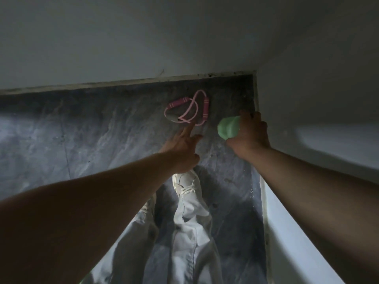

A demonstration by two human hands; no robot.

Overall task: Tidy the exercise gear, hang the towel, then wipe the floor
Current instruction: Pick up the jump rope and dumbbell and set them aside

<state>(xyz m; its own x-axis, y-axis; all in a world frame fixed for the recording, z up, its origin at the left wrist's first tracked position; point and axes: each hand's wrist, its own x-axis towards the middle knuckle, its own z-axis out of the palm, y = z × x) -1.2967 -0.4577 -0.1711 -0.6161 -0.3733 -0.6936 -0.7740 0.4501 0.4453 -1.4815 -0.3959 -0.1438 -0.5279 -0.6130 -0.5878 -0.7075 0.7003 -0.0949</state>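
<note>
1. Floor (61, 130): grey, marbled, dim; fills the left and middle of the view.
2. Wall (143, 37): plain white and meets the floor along a dark seam. It turns a corner at the right.
3. Left hand (182, 148): stretched forward and down, fingers straight and spread, holding nothing. The fingertips are at the near edge of the stretch band; whether they touch it cannot be told.
4. Grey lump (177, 115): a dark, rounded thing on the floor near the corner, under the band. What it is cannot be told.
5. Stretch band (187, 108): a pink loop with two striped handles. It lies tangled on the grey lump, close to the wall seam.
6. Shoe (187, 184): white, laced, toe pointing toward the wall, just below the left hand.
7. Trousers (190, 232): pale, creased, running down to the bottom edge.
8. Green roll (228, 127): light green, cylinder-shaped, round end facing left, just right of the band.
9. Right hand (250, 134): fingers and thumb curled around the green roll, held near the wall corner.
10. Ledge (285, 242): white and smooth, along the floor's right edge.
</note>
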